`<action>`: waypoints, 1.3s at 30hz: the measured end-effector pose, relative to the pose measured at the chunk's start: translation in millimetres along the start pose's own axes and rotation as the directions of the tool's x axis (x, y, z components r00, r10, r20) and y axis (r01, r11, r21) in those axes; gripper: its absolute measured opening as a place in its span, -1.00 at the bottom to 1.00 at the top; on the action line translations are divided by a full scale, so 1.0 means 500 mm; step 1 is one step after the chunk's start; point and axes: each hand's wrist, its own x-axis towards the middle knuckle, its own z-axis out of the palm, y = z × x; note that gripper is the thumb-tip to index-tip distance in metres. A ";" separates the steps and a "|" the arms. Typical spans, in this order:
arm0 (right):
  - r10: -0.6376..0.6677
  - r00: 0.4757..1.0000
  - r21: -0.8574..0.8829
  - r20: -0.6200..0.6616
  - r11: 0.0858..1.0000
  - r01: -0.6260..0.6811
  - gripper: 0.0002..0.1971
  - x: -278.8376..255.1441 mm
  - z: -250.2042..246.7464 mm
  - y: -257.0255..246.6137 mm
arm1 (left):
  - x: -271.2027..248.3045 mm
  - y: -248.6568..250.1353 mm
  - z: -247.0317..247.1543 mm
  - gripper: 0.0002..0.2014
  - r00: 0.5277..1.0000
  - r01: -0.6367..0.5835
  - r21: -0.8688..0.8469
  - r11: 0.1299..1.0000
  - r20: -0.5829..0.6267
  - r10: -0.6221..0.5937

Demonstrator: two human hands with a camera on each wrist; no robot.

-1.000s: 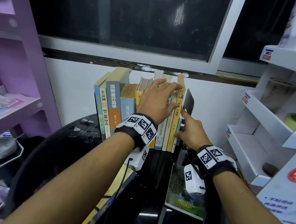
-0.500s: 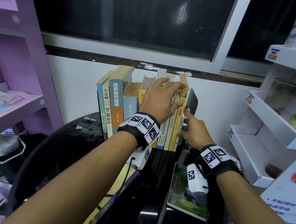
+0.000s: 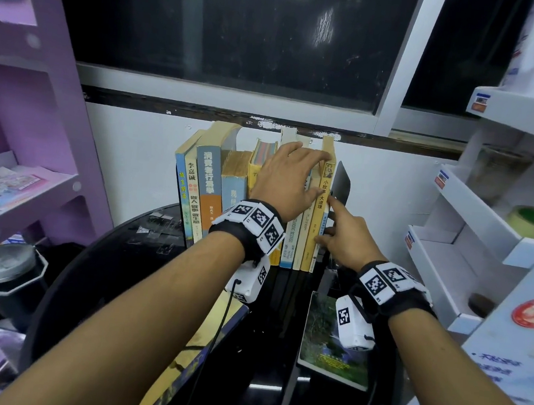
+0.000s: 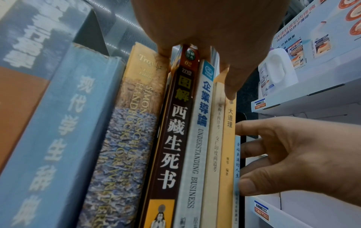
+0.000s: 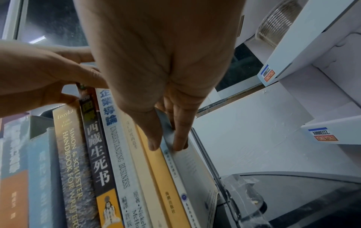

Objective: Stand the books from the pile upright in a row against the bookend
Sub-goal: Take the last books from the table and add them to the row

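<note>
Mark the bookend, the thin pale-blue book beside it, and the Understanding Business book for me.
bookend (image 3: 341,185), head view, on its upright black plate.
thin pale-blue book (image 4: 237,162), left wrist view, on its spine.
Understanding Business book (image 4: 197,154), left wrist view, on the spine's English title.

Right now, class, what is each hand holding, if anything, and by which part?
The right hand pinches the thin pale-blue book at its top spine edge. The left hand holds nothing; its fingers rest over the row's tops.
</note>
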 end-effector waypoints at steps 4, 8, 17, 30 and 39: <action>-0.020 1.000 0.006 -0.020 1.000 0.020 -0.31 -0.019 -0.016 -0.006 | -0.002 -0.003 -0.014 -0.53 0.999 -0.053 -0.068 0.996 -0.009 0.053; 0.012 0.999 -0.032 -0.041 0.999 -0.014 -0.37 -0.045 -0.034 -0.007 | -0.033 0.003 -0.021 -0.58 0.995 -0.050 -0.083 0.995 -0.090 0.042; 0.176 0.968 -0.239 0.180 0.962 -0.131 -0.35 -0.104 -0.050 0.013 | -0.128 0.045 -0.007 -0.66 0.996 0.025 -0.217 0.976 -0.078 -0.043; 0.392 0.841 -0.441 0.373 0.872 -0.211 -0.20 -0.169 -0.046 0.052 | -0.203 0.064 0.077 -0.43 0.664 0.509 -0.217 0.833 0.715 -0.219; 0.415 0.843 -0.526 0.343 0.828 -0.194 -0.05 -0.179 -0.024 0.072 | -0.223 0.097 0.108 -0.34 0.469 0.580 -0.125 0.805 0.859 -0.204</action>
